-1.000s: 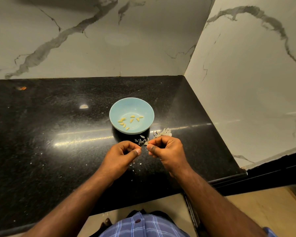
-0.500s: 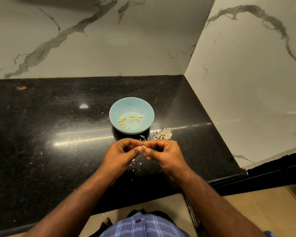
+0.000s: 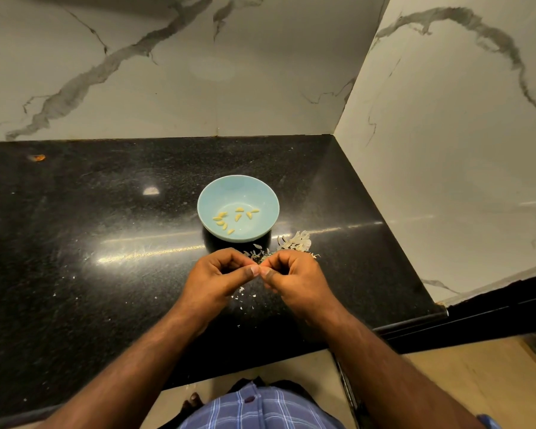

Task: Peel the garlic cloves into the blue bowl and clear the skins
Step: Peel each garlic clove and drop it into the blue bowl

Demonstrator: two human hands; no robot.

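Observation:
The blue bowl [image 3: 239, 190] stands on the black counter [image 3: 90, 243], with several peeled yellowish cloves [image 3: 235, 218] in its bottom. Just in front of it, my left hand [image 3: 217, 280] and my right hand [image 3: 294, 280] meet thumb tip to thumb tip, fingers curled. Together they pinch a small garlic clove, which is almost wholly hidden between the fingertips. A pile of pale garlic skins [image 3: 296, 243] lies on the counter right of the bowl, behind my right hand.
Small skin flakes [image 3: 245, 297] are scattered on the counter under and around my hands. Marble walls close off the back and the right side [image 3: 446, 150]. The counter's front edge [image 3: 409, 326] runs near my body. An orange speck [image 3: 37, 157] lies far left.
My hands have drawn together until the thumbs touch. The clove, visible between the fingertips half a second ago, is now covered. The bowl and the skin pile have not moved.

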